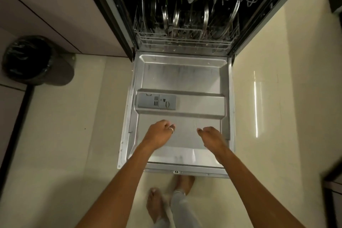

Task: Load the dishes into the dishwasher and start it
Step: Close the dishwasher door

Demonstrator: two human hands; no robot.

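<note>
I note dishwasher door [182, 81] down flat. Plates [205, 18] upright in lower rack [185, 42]; upper-rack items too dim, possibly cups. Left hand [159, 133] and right hand [211, 136] over door, loosely curled, holding nothing. Door stiff, likely heavy: I'd lift at front edge.

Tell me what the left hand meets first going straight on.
Left hand probably meets the open dishwasher door's raised steel band, just right of the grey plastic detergent dispenser; depth unclear.
</note>
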